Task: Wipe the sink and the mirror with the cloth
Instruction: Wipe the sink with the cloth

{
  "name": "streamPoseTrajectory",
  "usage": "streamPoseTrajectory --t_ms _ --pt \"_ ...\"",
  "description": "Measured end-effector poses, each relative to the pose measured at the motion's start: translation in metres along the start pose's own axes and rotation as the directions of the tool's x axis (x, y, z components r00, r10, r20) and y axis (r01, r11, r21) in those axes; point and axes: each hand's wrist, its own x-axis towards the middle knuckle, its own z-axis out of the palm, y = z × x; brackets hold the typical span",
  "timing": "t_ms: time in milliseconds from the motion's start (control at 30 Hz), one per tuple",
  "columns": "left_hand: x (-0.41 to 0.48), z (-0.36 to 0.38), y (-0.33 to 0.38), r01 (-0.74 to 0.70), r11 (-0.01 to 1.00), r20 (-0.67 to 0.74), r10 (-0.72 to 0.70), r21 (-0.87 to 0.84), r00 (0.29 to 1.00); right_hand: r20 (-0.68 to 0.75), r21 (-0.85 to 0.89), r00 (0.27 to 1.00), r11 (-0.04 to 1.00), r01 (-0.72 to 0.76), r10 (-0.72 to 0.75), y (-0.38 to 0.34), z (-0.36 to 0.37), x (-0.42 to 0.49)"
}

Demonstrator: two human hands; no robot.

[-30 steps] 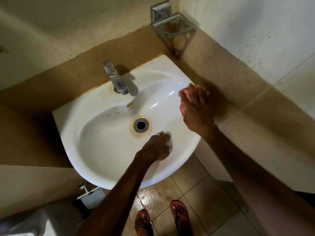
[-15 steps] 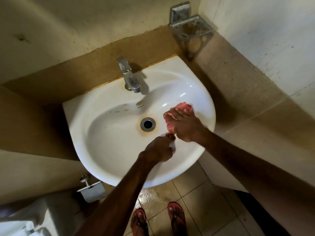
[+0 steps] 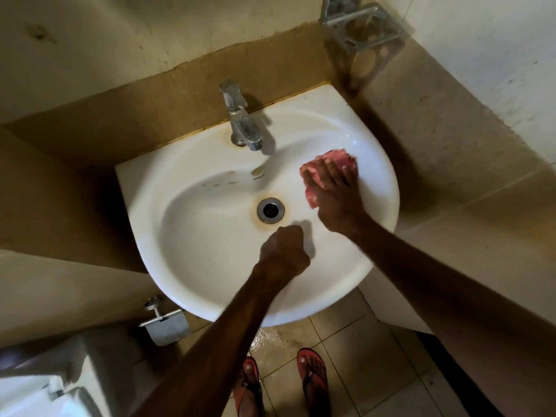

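A white wall-hung sink fills the middle of the view, with a steel drain ringed by a brown stain. My right hand presses a pink cloth flat against the right inner slope of the basin, fingers spread over it. My left hand is curled into a fist holding nothing, resting on the near inside of the bowl just below the drain. No mirror is in view.
A chrome tap stands at the back of the sink. A metal holder is fixed to the wall at the back right. A toilet-paper holder hangs lower left beside a white toilet. My sandalled feet stand on wet tiles.
My right hand has brought the cloth down from above the rim into the basin and slid it toward the right side. The left fist stays near the drain.
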Motion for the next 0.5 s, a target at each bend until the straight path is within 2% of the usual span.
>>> streamPoseTrajectory --t_ms 67,133,233,300,367,433,500 --pt "0.000 -0.004 -0.008 0.102 0.993 -0.076 -0.098 0.051 0.992 0.106 0.055 0.994 0.998 0.025 -0.030 -0.024 0.010 0.005" --pt "-0.001 -0.006 -0.014 0.182 0.975 -0.115 -0.168 0.125 0.979 0.159 0.095 0.979 0.989 0.114 -0.128 -0.041 0.017 0.006" --pt "-0.001 -0.005 -0.018 0.242 0.953 -0.093 -0.229 0.183 0.969 0.186 0.168 0.934 0.946 0.276 -0.305 -0.034 0.016 0.010" --pt "-0.001 -0.004 -0.018 0.241 0.953 -0.070 -0.232 0.185 0.970 0.176 0.166 0.924 0.936 0.312 -0.339 -0.017 0.006 0.014" --pt "0.001 -0.005 -0.017 0.230 0.950 -0.058 -0.223 0.212 0.973 0.063 0.125 0.958 0.955 0.271 -0.280 0.001 -0.004 0.013" --pt "0.002 -0.007 -0.016 0.222 0.941 -0.050 -0.217 0.255 0.975 -0.032 0.091 0.989 0.985 0.149 -0.147 0.018 -0.009 0.007" --pt "0.001 -0.009 -0.016 0.218 0.935 -0.045 -0.214 0.281 0.976 -0.149 0.064 0.989 0.998 0.008 0.001 0.025 -0.010 -0.002"
